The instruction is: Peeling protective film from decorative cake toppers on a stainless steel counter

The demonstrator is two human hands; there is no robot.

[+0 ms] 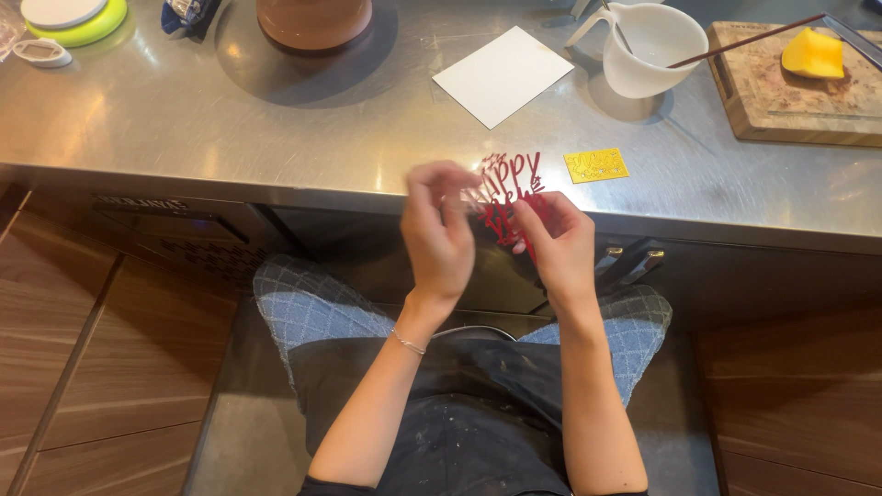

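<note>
the left hand [439, 234] has its fingers [432, 179] pinched toward the top of a red topper [510, 188], a thin cut-out of letters; the blur there keeps me from telling how firm that pinch is. the right hand [559, 243] is closed on the topper's lower part, thumb against its face. the topper is held upright in the air at the front edge of the surface [276, 129], above the person's lap.

to do this well, i'd judge the piece wants light pinches near its thicker parts, since thin letters snap easily, and both hands kept close together.

counted: one red topper, one gold topper [596, 165] lying flat just beyond, one white card [502, 75], one white jug [654, 48], one wooden board [799, 92] with one yellow piece [813, 53] on it.
</note>
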